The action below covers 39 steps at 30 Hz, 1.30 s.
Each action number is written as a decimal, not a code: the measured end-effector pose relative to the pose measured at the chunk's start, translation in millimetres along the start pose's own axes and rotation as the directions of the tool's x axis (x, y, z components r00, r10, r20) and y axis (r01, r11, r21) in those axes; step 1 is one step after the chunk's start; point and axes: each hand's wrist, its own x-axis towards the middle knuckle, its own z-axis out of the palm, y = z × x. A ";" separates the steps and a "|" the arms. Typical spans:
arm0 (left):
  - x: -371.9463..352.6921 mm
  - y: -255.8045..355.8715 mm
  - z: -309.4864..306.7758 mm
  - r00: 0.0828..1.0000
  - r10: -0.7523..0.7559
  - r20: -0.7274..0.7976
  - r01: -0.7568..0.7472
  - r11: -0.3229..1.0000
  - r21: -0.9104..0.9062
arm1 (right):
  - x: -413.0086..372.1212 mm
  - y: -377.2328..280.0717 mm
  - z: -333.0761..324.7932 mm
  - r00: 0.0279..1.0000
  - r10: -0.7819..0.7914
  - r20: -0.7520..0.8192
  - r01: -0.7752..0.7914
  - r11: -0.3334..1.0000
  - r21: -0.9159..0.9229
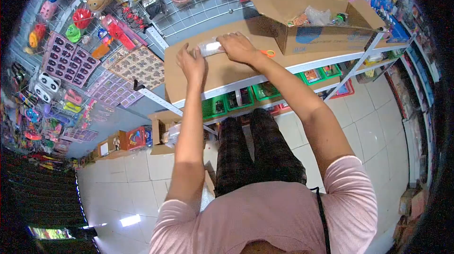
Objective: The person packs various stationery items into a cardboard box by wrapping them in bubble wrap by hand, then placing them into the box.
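Observation:
A clear, shiny plastic-wrapped bundle [210, 47] lies on the brown cardboard-covered shelf top [227, 77]. What it holds inside cannot be made out. My right hand [238, 48] grips its right end from above, fingers bent over it. At the other end, my left hand [192, 63] has its thumb and fingers curled against the plastic. Just right of my right hand, scissors with orange handles [268, 53] rest on the cardboard, their blades mostly hidden.
An open cardboard box [326, 39] with plastic-bagged items stands right on the shelf. Green baskets [265, 91] sit on the tier below. Hanging goods cover the wire grid [189, 12] behind. Another open carton [163, 133] is on the floor at left.

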 end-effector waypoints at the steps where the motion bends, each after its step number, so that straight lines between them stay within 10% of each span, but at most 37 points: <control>1: -11.0 9.2 -5.2 0.994 -0.055 -0.091 0.054 0.998 -0.015 | 6.2 1.2 -6.1 0.998 0.055 0.022 -0.057 0.995 0.084; 5: -47.2 18.4 -0.2 0.877 -0.396 0.273 0.472 0.597 -0.649 | 18.5 -15.3 -16.5 0.948 0.303 0.099 -0.317 0.866 0.386; 8: -63.6 74.5 -43.2 0.803 -0.248 0.542 0.593 0.234 -0.771 | -5.2 -37.0 -28.4 0.972 0.199 0.121 -0.228 0.713 0.663; 12: -95.5 88.7 -60.3 0.833 -0.260 0.487 0.530 0.126 -0.839 | -52.9 -77.0 -41.1 0.969 0.241 0.062 -0.162 0.419 0.893; 16: -129.2 81.1 -79.7 0.830 -0.246 0.501 0.507 -0.044 -0.861 | -95.4 -125.8 -69.5 0.944 0.298 0.145 -0.292 0.543 0.787; 19: -145.9 84.9 -102.3 0.832 -0.225 0.508 0.492 -0.128 -0.861 | -117.9 -157.0 -91.6 0.908 0.313 -0.278 -0.193 0.903 0.384; 20: -151.4 88.8 -112.5 0.843 -0.171 0.511 0.480 -0.190 -0.856 | -121.6 -155.9 -89.7 0.875 0.333 -0.352 -0.124 0.855 0.503; 24: -159.0 95.8 -142.5 0.892 -0.142 0.430 0.408 -0.155 -0.899 | -129.7 -157.7 -106.6 0.903 0.430 -0.004 -0.171 0.367 0.914; 27: -166.0 98.8 -156.8 0.883 -0.148 0.445 0.426 -0.144 -0.893 | -136.6 -175.3 -108.4 0.971 0.194 0.143 -0.196 0.290 0.937; 37: -201.5 62.2 -166.0 0.845 -0.231 0.483 0.472 -0.104 -0.876 | -150.6 -216.2 -97.0 0.947 0.281 0.157 -0.273 0.441 0.855; 39: -210.8 60.1 -171.5 0.845 -0.250 0.473 0.463 -0.104 -0.880 | -155.9 -228.9 -87.4 0.958 0.284 -0.031 -0.147 0.585 0.797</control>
